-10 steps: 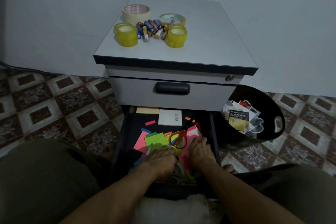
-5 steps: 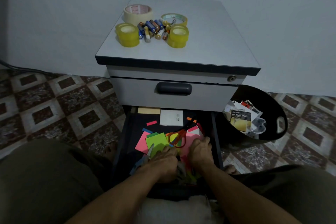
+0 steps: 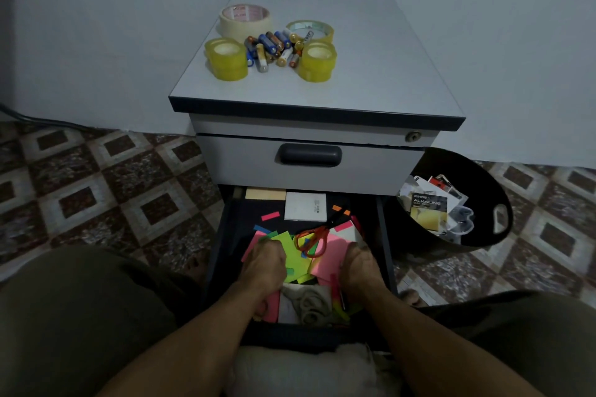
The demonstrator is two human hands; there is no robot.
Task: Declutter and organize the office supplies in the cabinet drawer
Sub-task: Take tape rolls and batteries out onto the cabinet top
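1. Head view: I am seeing both hands inside the open dark cabinet drawer (image 3: 382, 226), near its front edge. The left hand (image 3: 266, 263) and right hand (image 3: 359, 263) are resting on the loose pink and green paper sticky notes (image 3: 285, 243), fingers curling under. I cannot tell whether they are pinching anything.
2. I am judging the notes light, limp and slippery, so squaring them by the stack's edges should suit.
3. I am counting one pair of orange-handled scissors (image 3: 314, 237) on the notes and two pads at the drawer's back edge. On the grey cabinet top (image 3: 371, 74), near its back-left corner, I am counting four tape rolls (image 3: 245, 18), and the small cylindrical batteries (image 3: 274, 47) are too heaped to count.
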